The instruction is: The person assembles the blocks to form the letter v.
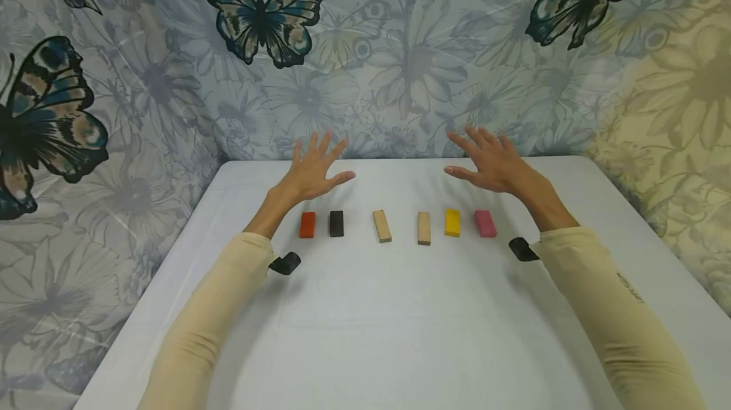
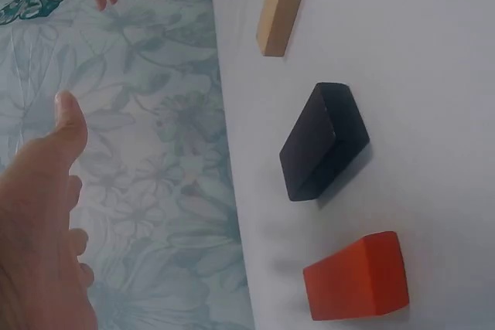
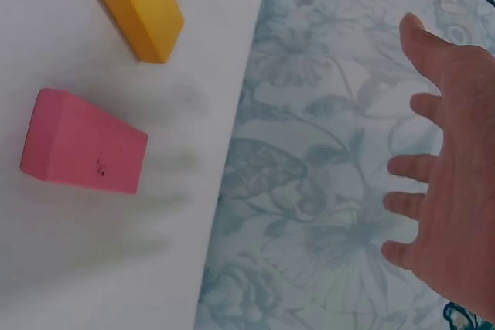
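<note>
1. Orange-red block (image 1: 307,224): short, flat-sided, plain colour; leftmost in row.
2. Black block (image 1: 336,223): dark, similar short shape; just beside the orange-red one.
3. Left wooden block (image 1: 382,226): pale tan, longer and slimmer, lies slightly angled.
4. Right wooden block (image 1: 424,228): same pale tan, slim, lies nearly straight; near the yellow one.
5. Yellow block (image 1: 452,223): short, bright, solid colour.
6. Pink block (image 1: 485,224): short, slightly angled, small dark mark on one face in right wrist view; rightmost.
7. All six lie spaced apart in a row across the white table (image 1: 365,321).
8. Left hand (image 1: 311,172): in the air, fingers straight and spread; nearest the orange-red and black blocks, touching neither.
9. Right hand (image 1: 493,165): in the air, fingers spread, thumb out; nearest pink and yellow, apart from both.
10. Head view: row sits on the near side of both hands, between the forearms.
</note>
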Available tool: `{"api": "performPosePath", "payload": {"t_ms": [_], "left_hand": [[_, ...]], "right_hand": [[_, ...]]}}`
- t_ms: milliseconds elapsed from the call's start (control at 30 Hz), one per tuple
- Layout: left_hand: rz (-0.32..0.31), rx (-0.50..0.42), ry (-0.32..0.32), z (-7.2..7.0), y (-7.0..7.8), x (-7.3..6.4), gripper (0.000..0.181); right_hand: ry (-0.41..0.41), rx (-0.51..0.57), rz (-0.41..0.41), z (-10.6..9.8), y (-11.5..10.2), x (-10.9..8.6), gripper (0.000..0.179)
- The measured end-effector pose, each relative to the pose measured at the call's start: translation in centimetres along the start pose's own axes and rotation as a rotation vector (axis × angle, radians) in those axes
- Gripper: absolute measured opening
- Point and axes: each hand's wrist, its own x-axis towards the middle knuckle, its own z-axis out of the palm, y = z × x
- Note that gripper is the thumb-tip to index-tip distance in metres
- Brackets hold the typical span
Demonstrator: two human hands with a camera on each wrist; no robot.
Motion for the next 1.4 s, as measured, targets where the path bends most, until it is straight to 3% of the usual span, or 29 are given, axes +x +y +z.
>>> {"api": "performPosePath", "payload": {"t_ms": [400,900,1200,1400], "left_hand": [[0.063,-0.085,-0.086,1.8,1.3,-1.1,0.079],[0.224,-0.115,-0.129,3.6,3.3,-3.2,0.074],[0.333,-0.125,-0.166,4.8,3.9,-4.2,0.073],[0.354,-0.135,-0.218,5.4,4.0,-4.9,0.073]], "right_hand": [[0.029,0.006,-0.072,0.6,-1.3,-1.0,0.074],[0.041,-0.007,-0.206,2.3,-3.4,-2.9,0.071],[-0.019,0.018,-0.258,3.1,-4.2,-3.9,0.075],[-0.056,0.039,-0.297,4.2,-4.4,-4.5,0.074]]}}
